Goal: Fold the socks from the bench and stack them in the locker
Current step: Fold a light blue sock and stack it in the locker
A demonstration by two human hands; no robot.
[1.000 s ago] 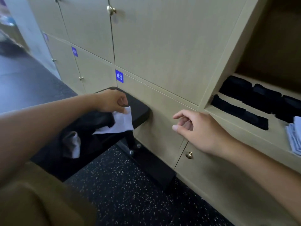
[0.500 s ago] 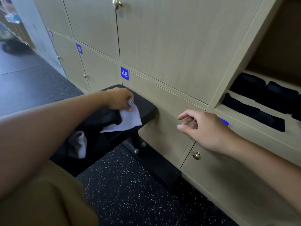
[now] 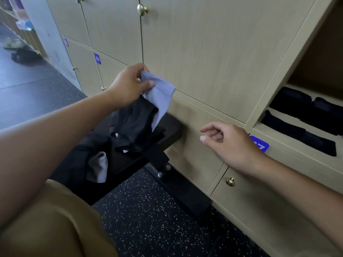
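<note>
One pale grey sock [image 3: 159, 95] pinched at its cuff by left-hand fingers [image 3: 143, 83], hanging just below them with a black sock [image 3: 135, 117] dangling alongside, both lifted clear of the tabletop [image 3: 170, 127]. More socks heaped under those fingers on the tabletop, among them another grey one [image 3: 99, 169] nearer the body. Right hand [image 3: 228, 143] empty, fingers loosely curled, thumb and forefinger apart, hovering well to the right of the held sock and just left of the open locker [image 3: 289, 138]. Several folded black socks [image 3: 300, 134] already laid on its shelf, beyond the right-hand fingers. Step in hand, judged: picking up the next sock for folding. Next move probably needing the right hand to take the free end and double it over. Readable: blue door tag "49" [image 3: 97, 58] up-left of the left fingers; another blue tag [image 3: 259, 144] behind the right hand, digits half hidden.
</note>
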